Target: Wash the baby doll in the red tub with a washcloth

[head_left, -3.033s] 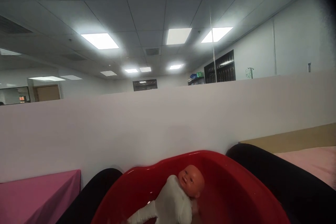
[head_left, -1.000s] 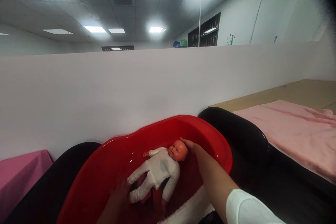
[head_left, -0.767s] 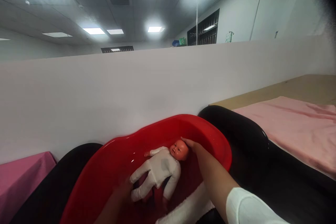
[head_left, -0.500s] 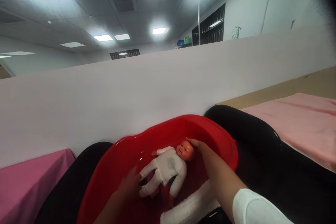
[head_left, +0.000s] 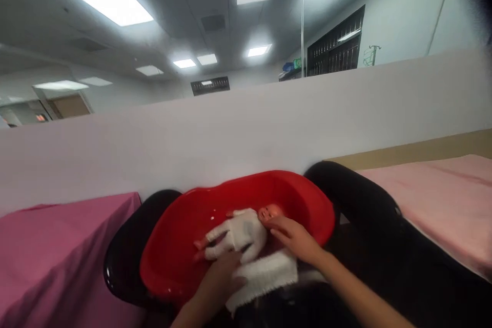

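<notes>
The blurred left hand (head_left: 221, 279) is at the near rim, over the edge of a white towel (head_left: 269, 272); its fingers look slightly bent, and I cannot tell whether it has hold of anything; the right hand (head_left: 294, 236) has its fingers loosely extended beside the doll's head, grasping nothing visible, contact unclear; the doll (head_left: 243, 230) lies face up in the red tub (head_left: 172, 241), head to the right; black supports (head_left: 125, 256) flank the tub; behind stands a low white wall (head_left: 230, 138).
</notes>
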Demonstrator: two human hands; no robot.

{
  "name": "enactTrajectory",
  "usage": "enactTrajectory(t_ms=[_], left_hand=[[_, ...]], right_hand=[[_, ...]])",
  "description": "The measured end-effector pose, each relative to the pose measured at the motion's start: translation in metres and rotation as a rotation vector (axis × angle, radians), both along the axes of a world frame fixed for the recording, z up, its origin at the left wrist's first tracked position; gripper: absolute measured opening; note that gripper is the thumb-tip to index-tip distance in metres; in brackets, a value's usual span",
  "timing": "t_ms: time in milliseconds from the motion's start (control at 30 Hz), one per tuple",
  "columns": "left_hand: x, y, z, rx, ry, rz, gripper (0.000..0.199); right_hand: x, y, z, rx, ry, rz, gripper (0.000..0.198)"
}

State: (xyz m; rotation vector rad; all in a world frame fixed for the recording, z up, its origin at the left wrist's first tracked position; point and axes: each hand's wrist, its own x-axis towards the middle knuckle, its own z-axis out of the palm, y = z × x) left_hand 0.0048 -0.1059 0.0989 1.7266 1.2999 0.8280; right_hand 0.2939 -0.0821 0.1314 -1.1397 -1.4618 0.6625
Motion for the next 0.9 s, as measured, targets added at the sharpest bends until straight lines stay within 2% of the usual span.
enactTrajectory(t_ms=[33,100,200,300,367,433,500,600,700,767,833,900], left_hand=[[0.005,-0.005,0.000,0.091,0.070,-0.031,0.046],[0.014,-0.017,-0.002,0.239,0.147,0.033,0.049],[0.030,-0.048,-0.014,0.449,0.179,0.256,0.036],[0.054,-0.087,-0.045,0.528,0.214,0.478,0.033],[0.068,-0.109,-0.072,0.475,0.181,0.562,0.039],[0.079,-0.125,-0.098,0.326,0.032,0.659,0.048],[0.083,-0.131,-0.114,0.060,-0.254,0.743,0.055],[0.081,-0.126,-0.118,-0.287,-0.748,0.704,0.051],[0.072,-0.118,-0.106,-0.347,-1.084,0.570,0.036],[0.067,-0.112,-0.098,-0.343,-1.193,0.551,0.029],[0.065,-0.106,-0.093,-0.349,-1.207,0.609,0.026],[0.064,-0.099,-0.091,-0.359,-1.130,0.685,0.025]], right_hand=[[0.004,-0.031,-0.008,0.007,-0.038,0.018,0.023],[0.016,-0.088,-0.038,-0.034,-0.038,-0.039,0.029],[0.038,-0.162,-0.108,-0.250,0.107,-0.205,0.038],[0.057,-0.214,-0.173,-0.450,0.223,-0.341,0.045],[0.068,-0.231,-0.195,-0.461,0.266,-0.402,0.045],[0.078,-0.236,-0.200,-0.441,0.256,-0.415,0.042],[0.088,-0.233,-0.196,-0.435,0.168,-0.391,0.038],[0.097,-0.226,-0.190,-0.422,0.034,-0.356,0.033],[0.099,-0.226,-0.193,-0.395,0.005,-0.350,0.035],[0.098,-0.229,-0.195,-0.385,-0.021,-0.344,0.036],[0.096,-0.232,-0.196,-0.387,-0.058,-0.340,0.036],[0.095,-0.232,-0.196,-0.395,-0.089,-0.335,0.036]])
